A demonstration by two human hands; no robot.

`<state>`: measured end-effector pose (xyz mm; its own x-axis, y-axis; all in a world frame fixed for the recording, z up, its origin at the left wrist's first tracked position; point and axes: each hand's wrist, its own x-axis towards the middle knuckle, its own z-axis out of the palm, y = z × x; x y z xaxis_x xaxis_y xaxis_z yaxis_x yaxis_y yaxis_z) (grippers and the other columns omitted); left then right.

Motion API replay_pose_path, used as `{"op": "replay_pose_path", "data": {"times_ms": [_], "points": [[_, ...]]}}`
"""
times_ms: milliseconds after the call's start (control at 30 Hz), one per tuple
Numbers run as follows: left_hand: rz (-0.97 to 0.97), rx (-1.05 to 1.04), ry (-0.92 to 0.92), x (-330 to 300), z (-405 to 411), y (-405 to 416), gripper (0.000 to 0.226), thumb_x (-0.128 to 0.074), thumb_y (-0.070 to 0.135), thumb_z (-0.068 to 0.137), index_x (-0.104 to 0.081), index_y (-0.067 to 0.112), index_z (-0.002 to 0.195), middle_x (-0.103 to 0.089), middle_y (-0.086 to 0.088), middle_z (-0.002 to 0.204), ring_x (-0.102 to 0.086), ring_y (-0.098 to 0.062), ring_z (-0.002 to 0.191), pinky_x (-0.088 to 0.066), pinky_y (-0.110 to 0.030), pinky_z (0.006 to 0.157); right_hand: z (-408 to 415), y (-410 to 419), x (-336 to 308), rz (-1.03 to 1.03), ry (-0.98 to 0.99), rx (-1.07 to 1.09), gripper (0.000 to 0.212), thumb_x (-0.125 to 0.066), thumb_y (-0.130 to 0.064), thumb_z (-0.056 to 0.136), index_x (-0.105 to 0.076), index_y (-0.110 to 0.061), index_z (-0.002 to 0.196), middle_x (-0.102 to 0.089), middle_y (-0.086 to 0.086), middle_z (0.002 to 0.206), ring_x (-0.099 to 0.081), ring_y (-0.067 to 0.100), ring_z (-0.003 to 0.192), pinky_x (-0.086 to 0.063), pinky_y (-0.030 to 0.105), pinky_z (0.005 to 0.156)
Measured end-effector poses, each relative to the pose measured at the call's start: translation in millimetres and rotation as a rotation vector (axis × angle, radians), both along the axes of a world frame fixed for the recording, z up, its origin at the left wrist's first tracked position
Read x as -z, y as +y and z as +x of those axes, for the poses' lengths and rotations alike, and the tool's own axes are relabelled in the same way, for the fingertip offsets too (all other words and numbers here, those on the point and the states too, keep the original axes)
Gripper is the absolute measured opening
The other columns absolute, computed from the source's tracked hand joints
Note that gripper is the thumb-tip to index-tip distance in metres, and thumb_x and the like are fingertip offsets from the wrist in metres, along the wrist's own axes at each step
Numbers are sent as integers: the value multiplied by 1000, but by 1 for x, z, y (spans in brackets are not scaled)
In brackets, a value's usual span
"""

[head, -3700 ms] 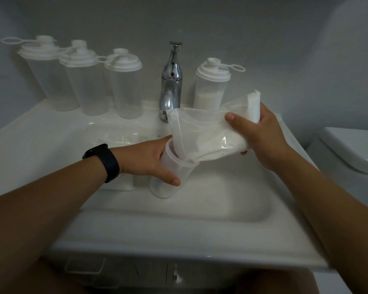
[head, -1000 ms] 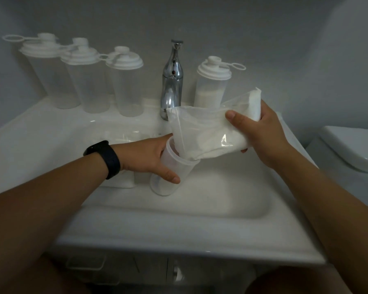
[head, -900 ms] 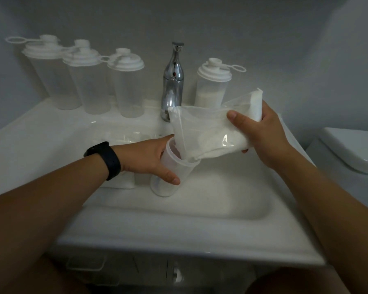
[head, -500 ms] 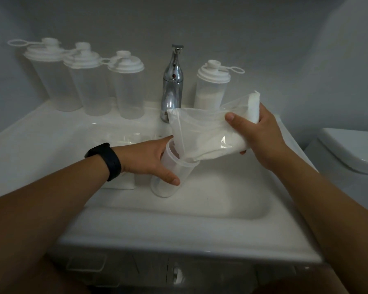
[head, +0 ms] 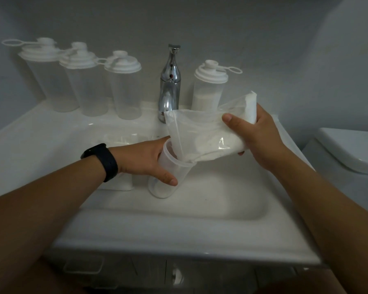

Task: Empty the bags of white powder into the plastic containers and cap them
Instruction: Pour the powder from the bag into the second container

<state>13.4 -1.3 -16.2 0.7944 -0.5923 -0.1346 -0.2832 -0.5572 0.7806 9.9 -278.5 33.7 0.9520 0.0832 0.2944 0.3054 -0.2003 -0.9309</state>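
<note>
Counts: 4 capped containers on sink [head: 40,132] back edge; 3 empty [head: 87,85] left of tap [head: 170,85], 1 part-filled [head: 208,88] right. Left hand [head: 145,160] grip wraps open container [head: 168,179] in basin. Right hand [head: 257,134] grip pinches 1 powder bag [head: 202,136], mouth inside it.

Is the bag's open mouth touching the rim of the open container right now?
Touching. The head view shows the bag tucked down into the open container, its plastic lying against the far rim.
</note>
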Motion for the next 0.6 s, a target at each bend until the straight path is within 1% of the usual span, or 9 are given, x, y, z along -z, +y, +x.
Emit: {"op": "replay_pose_path", "data": {"times_ms": [233, 333, 433, 533, 600], "points": [[-10, 4, 5, 1, 0, 0, 88, -93, 38, 66, -41, 53, 136, -60, 33, 130, -56, 4, 124, -48, -23, 105, 0, 0, 0, 1, 0, -3, 38, -78, -44, 81, -62, -26, 110, -75, 2, 96, -74, 21, 74, -48, 29, 45], [-9, 2, 5, 0, -1, -1, 86, -92, 39, 65, -41, 55, 133, -59, 36, 127, -56, 7, 122, -48, -20, 102, -1, 0, -1, -2, -5, -2, 36, -78, -43, 83, -62, -27, 111, -75, 2, 98, -75, 21, 76, -49, 28, 45], [-2, 1, 1, 0, -1, -1, 87, -92, 40, 65, -40, 55, 134, -59, 36, 128, -56, 7, 122, -48, -20, 102, -1, 0, -1, -25, -5, -5, 33, -78, -41, 86, -62, -28, 112, -75, 3, 99, -75, 22, 78, -50, 30, 47], [-4, 2, 9, 0, 0, 0, 89, -92, 38, 66, -40, 53, 136, -59, 35, 129, -56, 6, 122, -48, -21, 103, -2, 0, -3, -15, -6, 5, 35, -78, -43, 84, -61, -29, 112, -74, 1, 99, -75, 21, 78, -49, 28, 46], [-7, 3, 6, 1, 0, 0, 88, -93, 34, 68, -41, 52, 137, -59, 34, 129, -56, 5, 123, -48, -21, 104, -3, 1, -4, -20, -4, 4, 31, -79, -41, 86, -61, -30, 110, -75, 0, 96, -75, 19, 76, -49, 28, 45]]}}
